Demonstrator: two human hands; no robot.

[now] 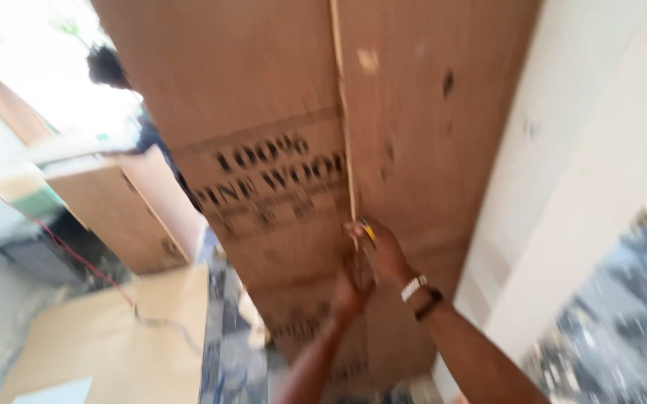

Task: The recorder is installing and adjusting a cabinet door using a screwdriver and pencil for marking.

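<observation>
2 hands (368,262) at plywood seam (346,135)

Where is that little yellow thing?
In the head view, the yellow thing sits just right of centre, at the fingertips of the right hand, against the big brown wood board beside its pale seam strip.

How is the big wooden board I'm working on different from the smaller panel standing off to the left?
The big board fills the view close up, both hands at its pale seam strip; the smaller panel stands farther back, untouched. The big board is redder brown, the smaller panel paler tan. Both carry dark printed marks.
</observation>
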